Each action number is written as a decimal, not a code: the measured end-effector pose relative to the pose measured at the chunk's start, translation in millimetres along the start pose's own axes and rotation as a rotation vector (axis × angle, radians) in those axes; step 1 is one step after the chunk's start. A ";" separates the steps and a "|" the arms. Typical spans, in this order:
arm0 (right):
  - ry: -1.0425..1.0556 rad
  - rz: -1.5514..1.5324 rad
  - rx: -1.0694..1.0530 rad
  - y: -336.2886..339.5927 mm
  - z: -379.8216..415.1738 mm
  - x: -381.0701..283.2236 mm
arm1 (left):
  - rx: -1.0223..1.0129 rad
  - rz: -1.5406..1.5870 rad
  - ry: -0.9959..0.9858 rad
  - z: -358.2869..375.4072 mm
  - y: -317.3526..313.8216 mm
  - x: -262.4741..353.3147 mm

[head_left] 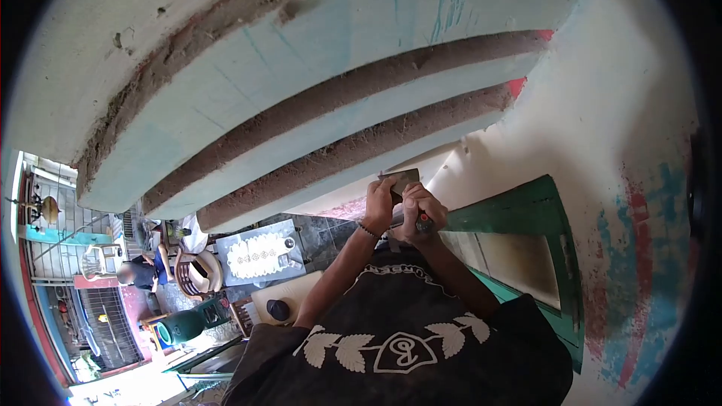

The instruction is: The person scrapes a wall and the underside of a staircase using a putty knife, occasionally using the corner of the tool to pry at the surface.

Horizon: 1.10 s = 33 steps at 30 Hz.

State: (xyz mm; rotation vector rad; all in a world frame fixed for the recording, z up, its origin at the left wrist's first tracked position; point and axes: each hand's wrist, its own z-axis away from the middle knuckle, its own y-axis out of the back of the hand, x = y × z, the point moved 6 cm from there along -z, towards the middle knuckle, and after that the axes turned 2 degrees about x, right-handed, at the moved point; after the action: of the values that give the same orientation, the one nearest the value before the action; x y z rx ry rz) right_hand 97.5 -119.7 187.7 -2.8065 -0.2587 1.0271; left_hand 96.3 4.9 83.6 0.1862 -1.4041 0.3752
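In the head view, my right hand (423, 209) is closed around the dark handle of what looks like a scraper (407, 177); a red spot shows at the handle's end. The tool's flat, grey-brown blade points up and away from me. My left hand (378, 204), with a dark bracelet at the wrist, is closed at the blade's left edge, its fingers against it. Both hands are close together in front of my chest. Just beyond them runs the lowest pale-blue band (361, 173) of a stepped, curved structure with rough brown faces.
A green-framed door or shutter (519, 210) stands close at my right, beside a wall with blue and red paint patches (639, 271). Far below left are a table (263, 252), a wooden chair (197, 274), a green barrel (180, 327) and another person (162, 263).
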 end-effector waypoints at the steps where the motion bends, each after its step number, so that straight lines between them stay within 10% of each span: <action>1: 0.016 -0.004 -0.006 0.3 -1.9 -6.9 | -0.003 -0.033 -0.019 5.0 -0.9 4.3; 9: 0.039 -0.110 0.002 10.1 1.1 -13.3 | 0.063 -0.319 -0.245 2.3 -1.8 17.3; 11: -0.003 -0.048 -0.023 9.8 -2.1 -21.1 | 0.060 0.427 0.140 6.2 -10.0 20.9; 15: -0.011 0.038 -0.069 -2.2 -5.8 -10.5 | 0.064 -0.725 -0.629 11.6 -2.1 32.1; 33: 0.057 0.032 -0.012 0.4 -3.5 -4.6 | -0.012 -0.499 -0.458 -6.7 2.2 -6.3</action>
State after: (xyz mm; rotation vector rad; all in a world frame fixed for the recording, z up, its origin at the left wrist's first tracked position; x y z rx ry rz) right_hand 96.4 -121.3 193.2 -2.8550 -0.2151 0.9528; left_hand 100.9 8.3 76.1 0.6284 -1.7427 -0.1009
